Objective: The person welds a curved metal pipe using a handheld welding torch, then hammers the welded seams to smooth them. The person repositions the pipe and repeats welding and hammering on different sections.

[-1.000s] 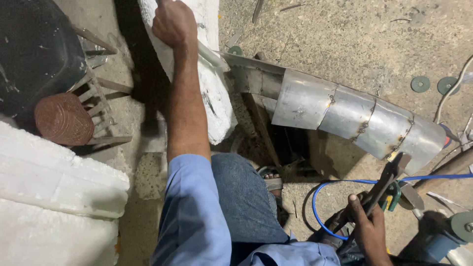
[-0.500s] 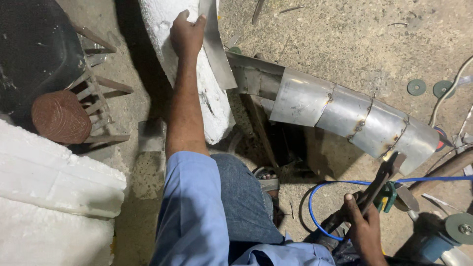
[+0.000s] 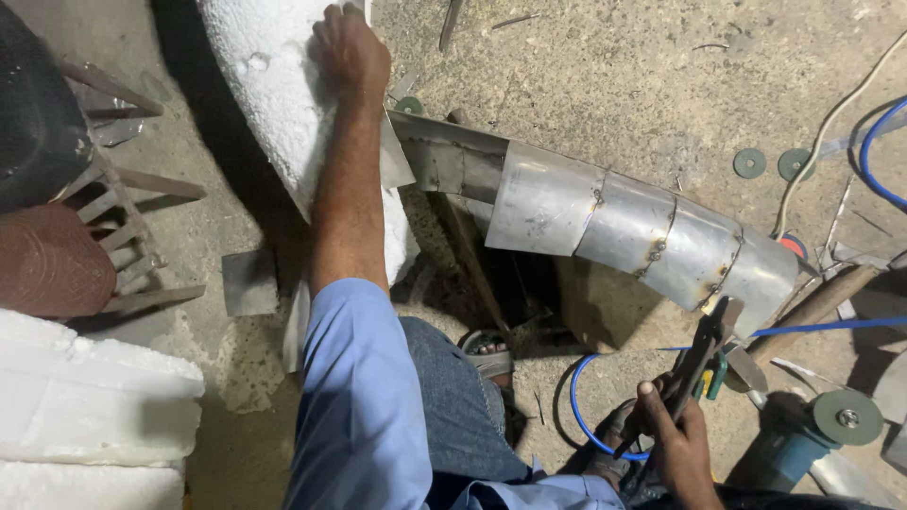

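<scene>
Dusty floor, curved segmented metal duct (image 3: 624, 227)

Foam block upper left, curved duct across the middle, tools lower right.

The left hand (image 3: 351, 52) rests on the foam block (image 3: 274, 94) at the top; the sheet-metal duct (image 3: 624, 227) runs rightward from it; the right hand (image 3: 675, 449) grips a clamp (image 3: 699, 364) below the duct's right end, with an angle grinder (image 3: 812, 434) just right of it.

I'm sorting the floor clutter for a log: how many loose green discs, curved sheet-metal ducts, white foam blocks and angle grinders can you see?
Loose green discs: 3
Curved sheet-metal duct: 1
White foam blocks: 2
Angle grinder: 1
Total: 7
</scene>
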